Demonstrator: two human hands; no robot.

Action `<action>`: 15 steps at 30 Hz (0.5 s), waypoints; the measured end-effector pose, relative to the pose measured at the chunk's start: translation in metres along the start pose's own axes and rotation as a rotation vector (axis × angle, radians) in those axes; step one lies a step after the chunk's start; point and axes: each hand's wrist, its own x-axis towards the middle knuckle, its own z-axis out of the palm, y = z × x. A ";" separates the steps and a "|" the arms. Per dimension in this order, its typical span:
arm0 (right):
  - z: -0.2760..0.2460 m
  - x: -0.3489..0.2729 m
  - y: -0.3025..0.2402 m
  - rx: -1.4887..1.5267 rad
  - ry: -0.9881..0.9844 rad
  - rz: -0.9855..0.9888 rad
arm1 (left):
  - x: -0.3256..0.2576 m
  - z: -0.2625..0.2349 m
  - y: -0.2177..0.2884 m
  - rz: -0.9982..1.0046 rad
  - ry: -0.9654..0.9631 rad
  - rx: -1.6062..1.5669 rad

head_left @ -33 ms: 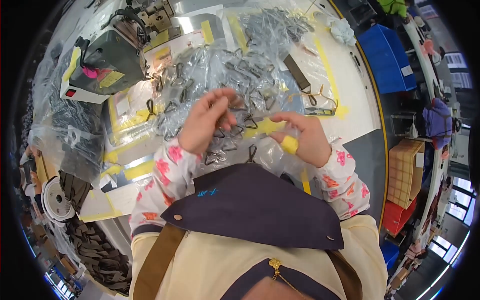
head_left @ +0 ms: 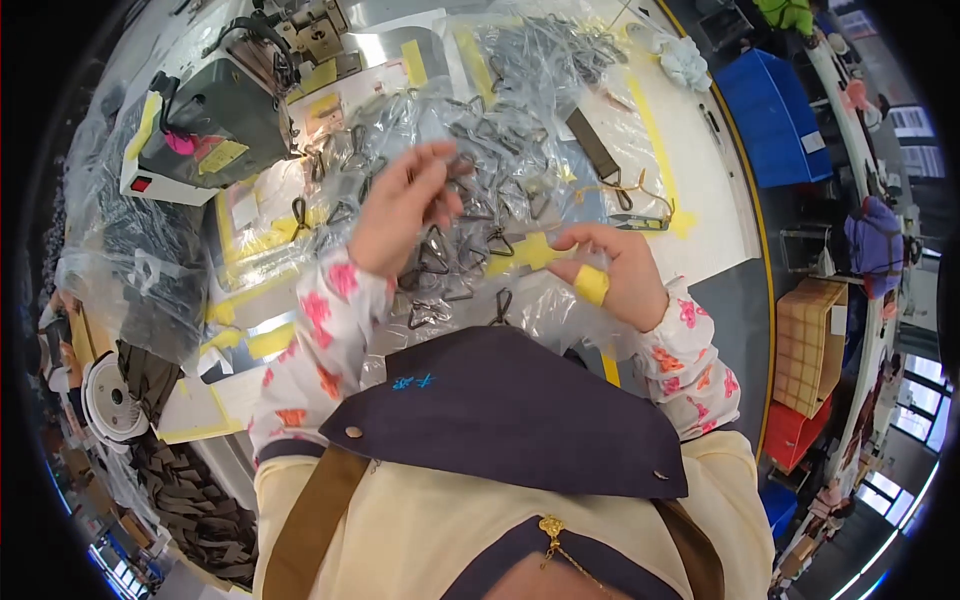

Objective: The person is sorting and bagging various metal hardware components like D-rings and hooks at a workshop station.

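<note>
Head view first: where is your left hand (head_left: 400,215)?

It is above the clear plastic, its fingers bent, with the dark metal clips (head_left: 498,238) lying just beside and below it.

And its grip?

You have the fingers curled inward, but I cannot tell whether a clip is between them; the fingertips are blurred.

What about your right hand (head_left: 632,275)?

It is just right of the yellow tape (head_left: 530,252), with a yellow band (head_left: 591,286) around the thumb. Your grip there is slightly spread: finger and thumb stand apart, a narrow gap between them.

Where are the clips, exactly?

They are scattered over the plastic, between your hands and beyond them, with another pile at the far side of the surface (head_left: 725,235).

What else is near you?

Beyond your right hand you have small snips (head_left: 638,223) and a brown strap (head_left: 594,146). To your left is a dark green machine (head_left: 225,115); a white fan (head_left: 113,400) is lower down on that side.
</note>
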 end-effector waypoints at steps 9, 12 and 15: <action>0.008 -0.032 0.028 0.640 -0.025 0.472 | 0.031 0.024 0.038 0.384 0.025 0.431; 0.011 -0.048 0.041 0.777 -0.086 0.496 | -0.030 0.018 -0.004 0.432 -0.246 0.955; 0.028 -0.064 0.054 0.939 -0.068 0.517 | -0.063 0.025 -0.068 0.637 -0.209 1.238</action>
